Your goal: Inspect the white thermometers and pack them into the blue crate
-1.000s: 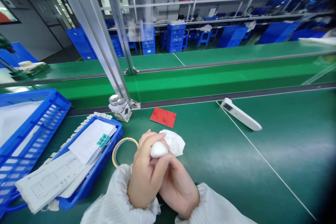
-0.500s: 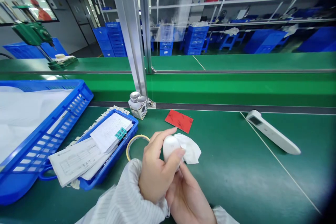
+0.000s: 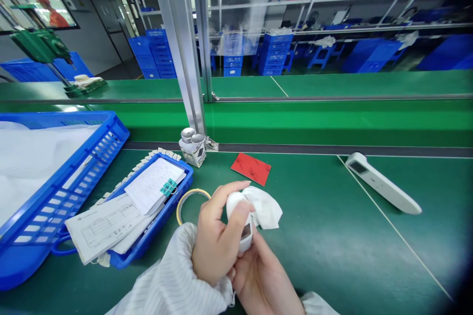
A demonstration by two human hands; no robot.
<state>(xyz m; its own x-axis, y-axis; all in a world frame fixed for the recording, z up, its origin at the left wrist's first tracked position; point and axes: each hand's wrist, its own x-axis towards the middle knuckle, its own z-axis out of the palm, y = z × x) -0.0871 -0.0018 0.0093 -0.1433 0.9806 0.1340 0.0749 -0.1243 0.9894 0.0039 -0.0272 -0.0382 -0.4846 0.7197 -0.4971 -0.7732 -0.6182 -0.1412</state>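
Note:
Both of my hands hold a white handheld meter (image 3: 239, 211) with a small dark display, its rounded end up. My left hand (image 3: 217, 232) wraps over its top, and my right hand (image 3: 258, 275) grips it from below. A crumpled white cloth (image 3: 265, 208) bunches against the meter's far side. Just left of my hands lies a ring of yellowish tape (image 3: 192, 190). A red card (image 3: 251, 169) lies beyond them. A matching white meter (image 3: 380, 185) rests on the green mat (image 3: 325, 236) at the right.
A blue tray (image 3: 157, 221) holds clipped papers, and a larger blue basket (image 3: 72, 177) lined with white sheeting stands at the left. A small white box with two metal caps (image 3: 192, 147) stands by an aluminium post (image 3: 177, 44). Blue crates fill the room behind the glass.
The meter has turned in my hands, and its dark display now shows below my left thumb. My left hand has shifted onto its top. The view has swung slightly since the oldest frame.

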